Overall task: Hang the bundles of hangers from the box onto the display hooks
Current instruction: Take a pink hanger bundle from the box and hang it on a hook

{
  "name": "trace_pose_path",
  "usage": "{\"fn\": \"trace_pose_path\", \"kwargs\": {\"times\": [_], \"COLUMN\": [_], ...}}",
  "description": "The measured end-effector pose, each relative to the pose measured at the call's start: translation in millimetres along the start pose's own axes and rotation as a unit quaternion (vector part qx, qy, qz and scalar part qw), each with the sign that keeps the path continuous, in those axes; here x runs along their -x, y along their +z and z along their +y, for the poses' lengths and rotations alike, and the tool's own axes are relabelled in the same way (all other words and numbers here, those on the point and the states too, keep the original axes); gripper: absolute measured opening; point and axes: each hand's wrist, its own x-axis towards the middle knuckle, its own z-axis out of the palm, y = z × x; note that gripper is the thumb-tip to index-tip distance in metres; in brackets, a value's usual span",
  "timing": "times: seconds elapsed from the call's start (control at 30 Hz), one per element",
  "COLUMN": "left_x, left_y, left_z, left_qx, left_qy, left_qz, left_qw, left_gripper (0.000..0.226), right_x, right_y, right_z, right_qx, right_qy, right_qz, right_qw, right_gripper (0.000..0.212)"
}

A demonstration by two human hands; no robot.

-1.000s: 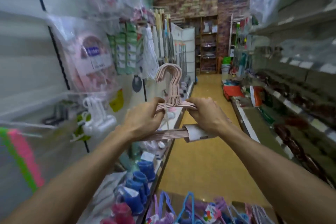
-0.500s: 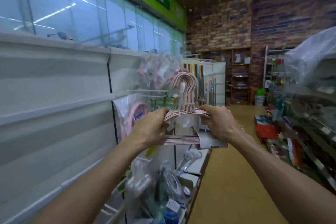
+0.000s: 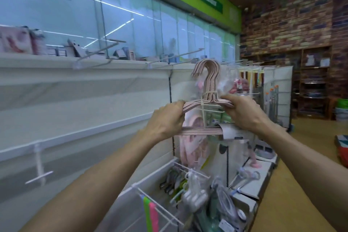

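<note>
Hanger bundle [image 3: 206, 98] raised higher, bare hook [image 3: 177, 57] beyond; hanging packets [image 3: 188, 145] beneath

White slatted shelving [image 3: 75, 100], brick wall [image 3: 286, 20], yellowish floor [image 3: 305, 184].

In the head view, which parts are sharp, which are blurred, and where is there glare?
Head view: the pink hanger bundle and both hands, left hand and right hand, are fairly sharp; the left shelving is motion-blurred; light streaks glare on the upper panels; wide-angle bending at edges.
</note>
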Motion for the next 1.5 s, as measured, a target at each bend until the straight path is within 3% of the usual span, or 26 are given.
{"fn": "trace_pose_path", "kwargs": {"times": [0.23, 0.47, 0.83, 1.5], "left_x": [41.7, 91.1, 156.7, 227.8], "left_y": [-48.5, -89.5, -139.3, -282.5], "left_z": [-67.3, -110.4, -153.6, -242.8], "left_qx": [-0.067, -0.162, -0.266, -0.238], "left_qy": [-0.047, -0.088, -0.13, -0.283], "left_qz": [0.018, 0.028, -0.023, 0.016], "left_qw": [0.996, 0.982, 0.955, 0.929], "left_gripper": [0.023, 0.022, 0.017, 0.02], "right_x": [-31.6, -33.2, -16.1, -85.8], "right_y": [40.1, 81.4, 134.5, 117.0], "right_z": [-75.0, -143.9, -226.3, -421.9], "right_qx": [-0.063, -0.148, -0.244, -0.257], "right_qy": [-0.069, -0.108, -0.137, -0.241], "right_qz": [0.003, 0.014, -0.034, -0.055], "right_qw": [0.996, 0.983, 0.96, 0.934], "right_gripper": [0.013, 0.025, 0.023, 0.009]}}
